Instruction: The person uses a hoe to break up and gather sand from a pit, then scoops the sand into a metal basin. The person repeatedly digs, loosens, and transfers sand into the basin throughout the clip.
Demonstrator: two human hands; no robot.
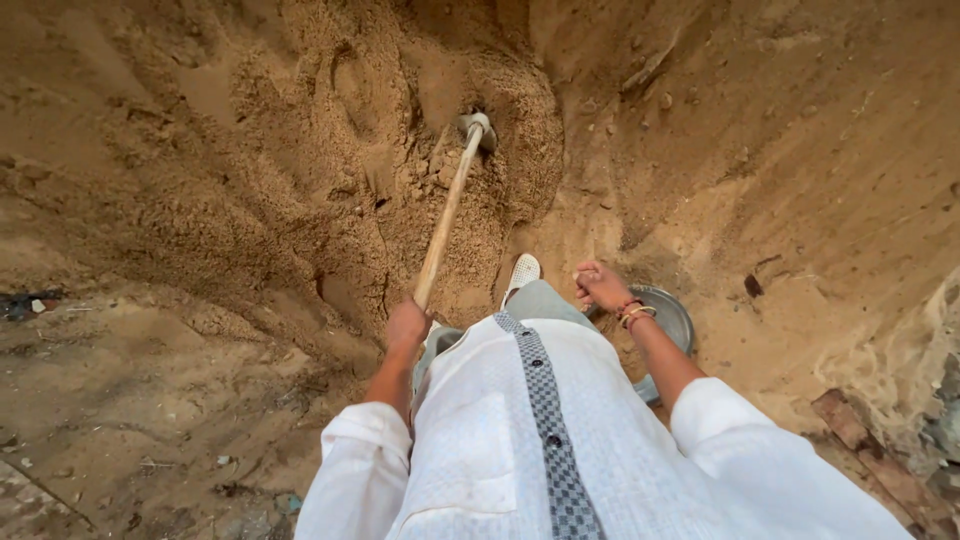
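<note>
Your left hand [407, 325] is fisting the wooden handle [446, 216], its blade [478, 128] lying buried in sand [300, 170] toward one o'clock; your right hand [603, 287] is hanging loosely curled.

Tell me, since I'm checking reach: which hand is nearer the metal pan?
Right. The right hand hangs just beside the metal pan; the left hand grips the wooden handle, farther off.

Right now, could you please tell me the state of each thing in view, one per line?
left hand: closed around the handle's end.
right hand: empty, fingers curled, over the pan.
wooden handle: tilted, running up to the blade.
tool blade: sunk in the sand.
sand heap: loose, dug into.
metal pan: on the ground, partly hidden by the arm.
</note>
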